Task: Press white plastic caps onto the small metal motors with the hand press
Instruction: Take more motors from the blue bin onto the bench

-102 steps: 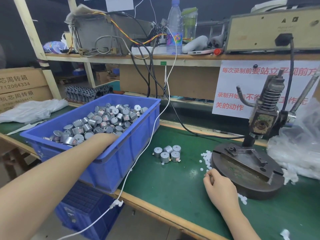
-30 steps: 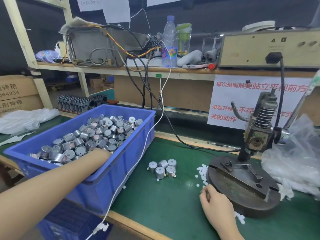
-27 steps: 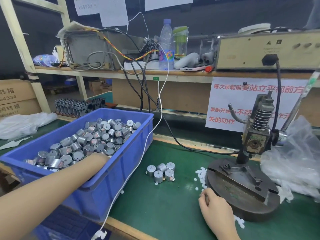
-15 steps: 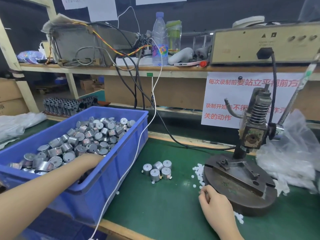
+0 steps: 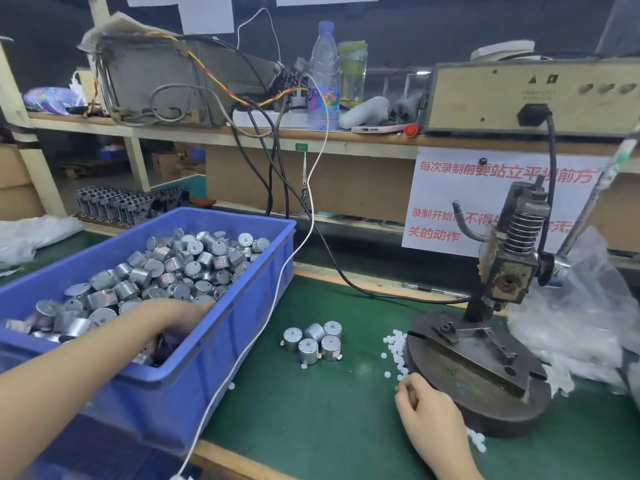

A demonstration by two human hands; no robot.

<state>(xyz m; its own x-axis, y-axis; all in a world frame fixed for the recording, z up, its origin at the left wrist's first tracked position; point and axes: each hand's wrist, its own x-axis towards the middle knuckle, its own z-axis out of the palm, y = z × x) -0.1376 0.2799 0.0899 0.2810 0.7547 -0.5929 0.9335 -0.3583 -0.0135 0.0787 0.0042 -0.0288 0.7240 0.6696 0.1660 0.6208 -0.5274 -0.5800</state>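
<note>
The left hand [image 5: 173, 317] is sunk among the metal motors [image 5: 166, 268] heaped in the blue bin [image 5: 207, 375]; its fingers are hidden, so its hold cannot be determined. 5 loose motors [image 5: 313, 341] are clustered on the green mat [image 5: 311, 410], near the bin's right side. White caps [image 5: 394, 344] are scattered against the hand press [image 5: 478, 375] base. The right hand [image 5: 429, 417] is rested there, fingers curled; whether a cap is pinched cannot be told.

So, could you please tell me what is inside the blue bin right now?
The blue bin holds a heap of small metal motors, and the left hand reaches in at its near side. Its fingertips are buried among them, so any grasp is hidden.
</note>
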